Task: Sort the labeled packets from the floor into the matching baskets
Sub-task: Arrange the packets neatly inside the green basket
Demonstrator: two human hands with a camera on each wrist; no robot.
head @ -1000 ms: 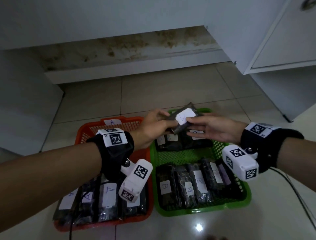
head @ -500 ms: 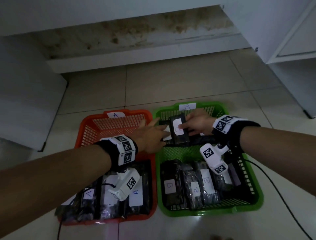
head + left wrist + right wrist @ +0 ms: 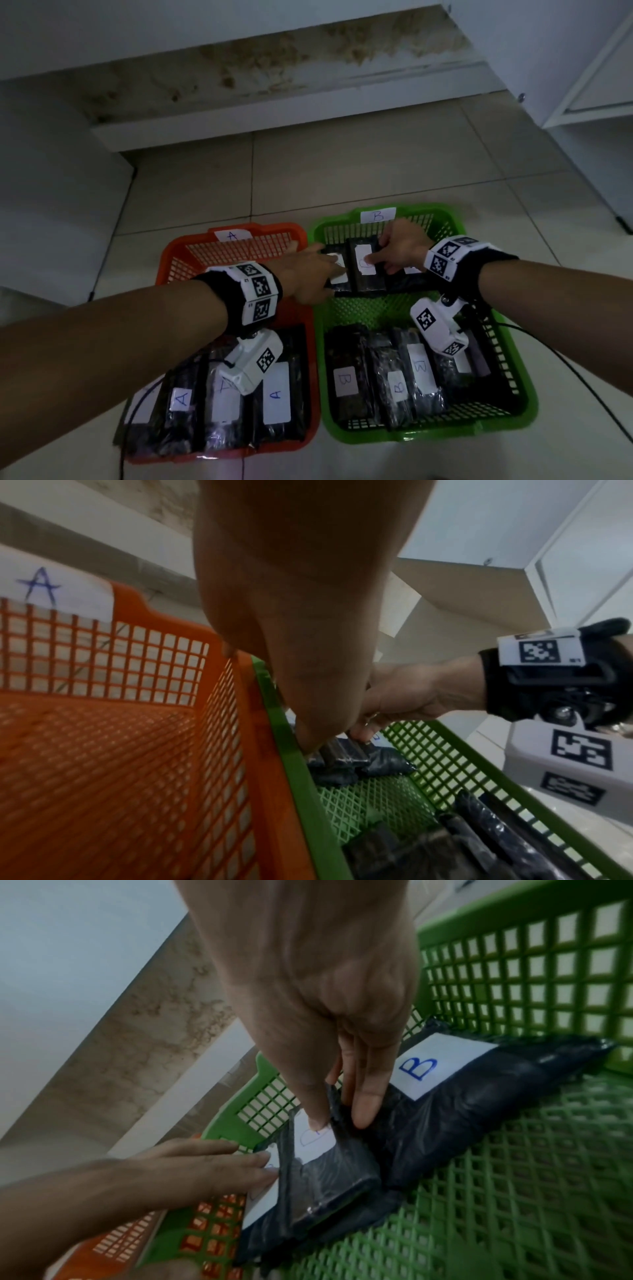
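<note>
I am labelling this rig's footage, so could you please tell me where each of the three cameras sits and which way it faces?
Head: on the head, facing forward and down at the orange basket and green basket; both forearms, left hand and right hand show.
Left wrist: under the left forearm, looking along the left hand toward both baskets; the right hand and its wristband show.
Right wrist: under the right forearm, looking along the right hand at the packet it holds; the left hand shows.
Shared: all three see the packet and green basket.

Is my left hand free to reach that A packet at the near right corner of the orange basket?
Probably yes. The left hand only rests flat on packets in the green basket, gripping nothing, and the A packet lies uncovered on top.
</note>
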